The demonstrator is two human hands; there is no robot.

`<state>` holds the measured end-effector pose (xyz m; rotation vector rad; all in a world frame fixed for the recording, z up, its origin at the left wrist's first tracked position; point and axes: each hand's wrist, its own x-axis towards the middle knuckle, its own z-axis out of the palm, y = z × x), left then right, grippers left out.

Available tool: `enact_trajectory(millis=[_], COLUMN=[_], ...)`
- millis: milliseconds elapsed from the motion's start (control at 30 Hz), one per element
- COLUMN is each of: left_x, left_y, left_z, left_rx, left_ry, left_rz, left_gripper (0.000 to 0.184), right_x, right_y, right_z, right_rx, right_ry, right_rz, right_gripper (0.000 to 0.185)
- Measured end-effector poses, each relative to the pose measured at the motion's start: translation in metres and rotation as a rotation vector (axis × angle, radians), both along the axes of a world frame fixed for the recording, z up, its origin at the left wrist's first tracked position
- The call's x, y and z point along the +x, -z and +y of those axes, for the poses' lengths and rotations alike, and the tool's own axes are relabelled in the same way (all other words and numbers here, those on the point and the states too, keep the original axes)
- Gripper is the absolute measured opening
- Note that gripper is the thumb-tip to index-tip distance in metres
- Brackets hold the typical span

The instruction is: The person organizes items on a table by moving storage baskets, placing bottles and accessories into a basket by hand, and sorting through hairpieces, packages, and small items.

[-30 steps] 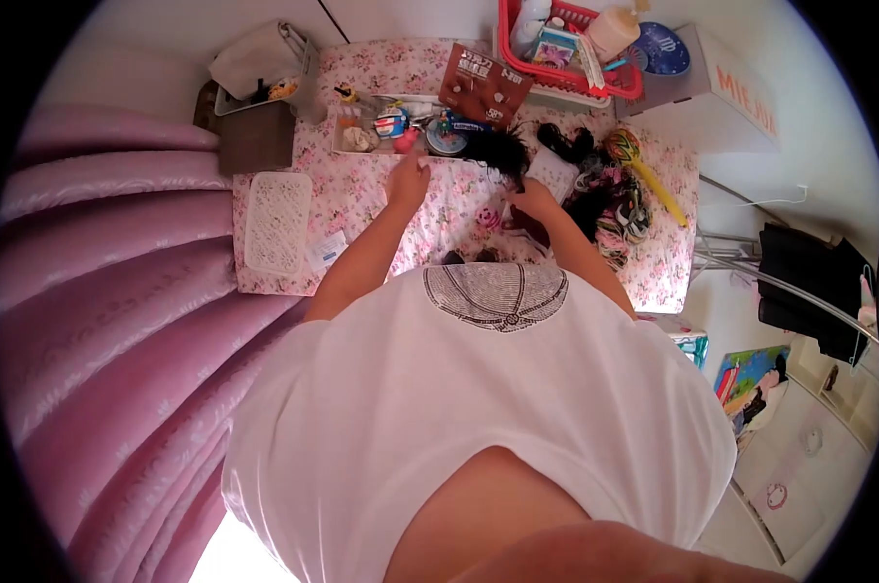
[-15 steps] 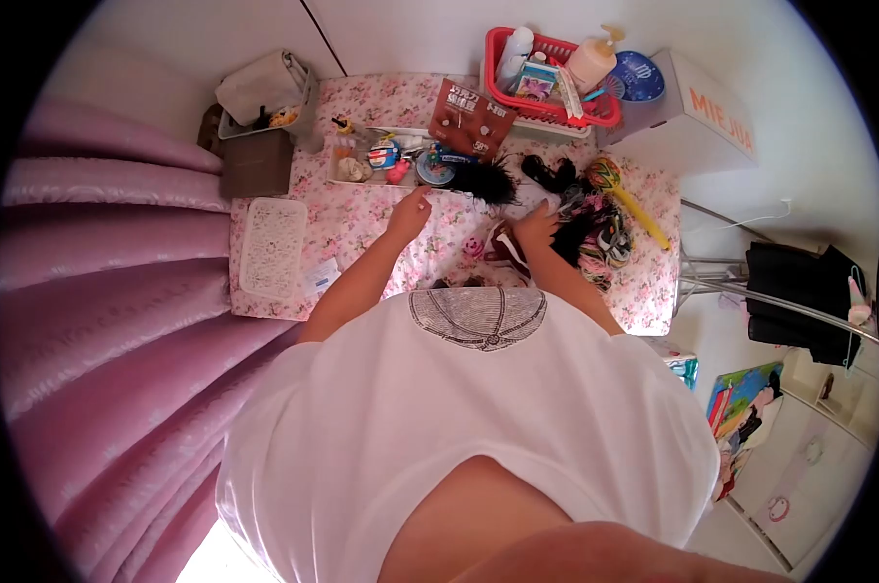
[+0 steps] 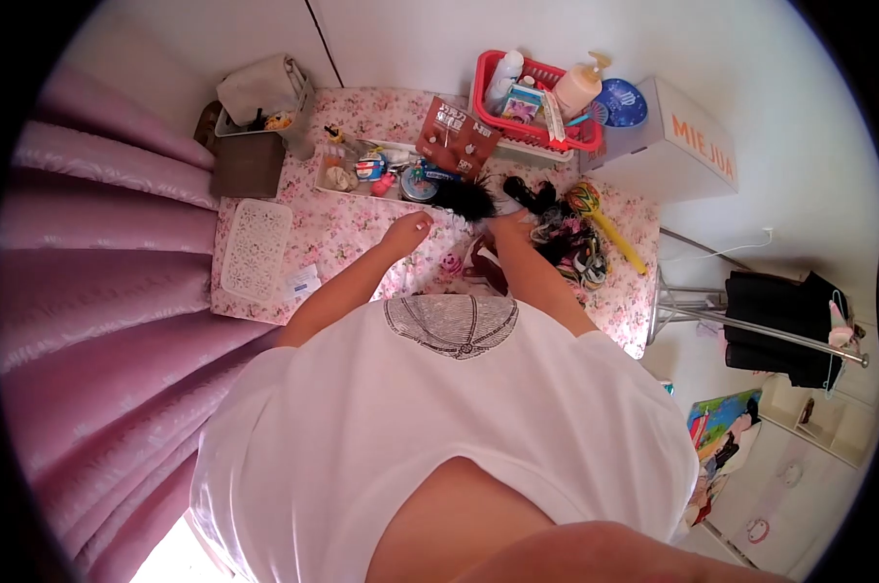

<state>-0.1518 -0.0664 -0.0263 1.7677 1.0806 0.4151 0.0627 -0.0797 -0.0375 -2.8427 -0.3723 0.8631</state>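
My left hand [image 3: 407,234] is above the flowered tablecloth, in front of the long white tray, with its fingers curled; whatever they may hold is too small to make out. To its right, my right hand [image 3: 509,229] reaches into the near side of a pile of dark and coloured hair ties [image 3: 577,255]. Its fingertips are partly hidden among pale and dark things. A black, feathery bundle [image 3: 466,198] lies just beyond the two hands. Close to my right wrist are a maroon and white cloth piece [image 3: 485,264] and a small pink rose-shaped piece [image 3: 450,264].
The white tray [image 3: 361,192] holds a round tin [image 3: 418,187] and small items. Behind it stands a brown packet [image 3: 456,136]. A red basket [image 3: 491,115] with bottles, a white box [image 3: 668,146], a yellow stick [image 3: 619,243] and a lace-patterned white lid [image 3: 257,251] surround the work area.
The view has shifted slightly, so the table sits lower and further left. My right hand has drawn a little closer to my left hand, which stays curled.
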Motion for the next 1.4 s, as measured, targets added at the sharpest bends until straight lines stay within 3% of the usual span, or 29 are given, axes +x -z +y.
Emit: enact_trajectory(millis=[167,233,333,400,467,567,667,733,767,800,867,900,1000,1033,1133,1167,1300,1400], left_x=[0.001,0.004,0.013,0.022,0.033,0.049,0.062,0.069,0.072,0.073,0.074,0.073,0.065,0.062,0.061,0.064,0.076,0.079], left_y=[-0.013,-0.009,-0.014,-0.017,-0.015,-0.023,-0.045,-0.083,-0.082,-0.101,-0.116,-0.115,-0.115,-0.116,-0.117,-0.106,-0.097,-0.092], left_z=[0.000,0.002,0.000,-0.001,-0.002,-0.006,-0.013,-0.022,-0.024,-0.030,-0.033,-0.034,-0.030,-0.026,-0.013,-0.008,0.000,0.011], left_rx=[-0.009,0.074,0.084,0.050,0.014,-0.082,-0.274,-0.405,-0.409,-0.559,-0.628,-0.636,-0.654,-0.658,-0.632,-0.599,-0.587,-0.647], left_ry=[0.021,0.007,0.013,0.034,0.060,0.080,0.095,0.040,0.049,0.007,-0.060,-0.102,-0.176,-0.168,-0.148,-0.134,-0.314,-0.430], left_rz=[-0.052,-0.046,-0.059,-0.091,-0.141,-0.250,-0.370,-0.346,-0.304,-0.340,-0.333,-0.391,-0.513,-0.520,-0.530,-0.534,-0.637,-0.663], left_gripper=[0.020,0.019,0.018,0.017,0.016,0.018,0.030,0.036,0.042,0.040,0.035,0.034,0.031,0.030,0.027,0.027,0.024,0.022], right_x=[0.006,0.018,0.040,0.045,0.055,0.037,0.017,-0.002,-0.009,-0.015,-0.021,-0.021,-0.009,-0.006,0.015,0.015,0.018,0.032], right_y=[0.015,0.018,0.011,-0.003,-0.011,-0.075,-0.069,-0.080,-0.092,-0.095,-0.098,-0.102,-0.088,-0.096,-0.102,-0.104,-0.097,-0.098], right_z=[-0.001,-0.006,-0.028,-0.035,-0.048,-0.058,-0.062,-0.066,-0.071,-0.074,-0.078,-0.081,-0.080,-0.085,-0.082,-0.083,-0.065,-0.038], right_rx=[-0.136,-0.052,0.279,0.337,0.571,0.725,0.975,0.994,0.990,0.972,0.937,0.970,1.322,1.188,0.966,0.990,1.272,1.459], right_ry=[-0.020,-0.008,0.092,0.116,-0.030,-0.211,-0.399,-0.578,-0.645,-0.677,-0.741,-0.810,-0.465,-0.270,-0.311,-0.273,-0.197,-0.312], right_rz=[-0.078,-0.038,0.148,0.010,0.026,0.019,-0.081,-0.252,-0.209,-0.217,-0.235,-0.281,0.477,0.628,0.880,0.850,0.724,0.502], right_gripper=[0.107,0.109,0.106,0.110,0.112,0.104,0.101,0.102,0.104,0.106,0.109,0.103,0.087,0.063,0.045,0.029,0.022,0.023])
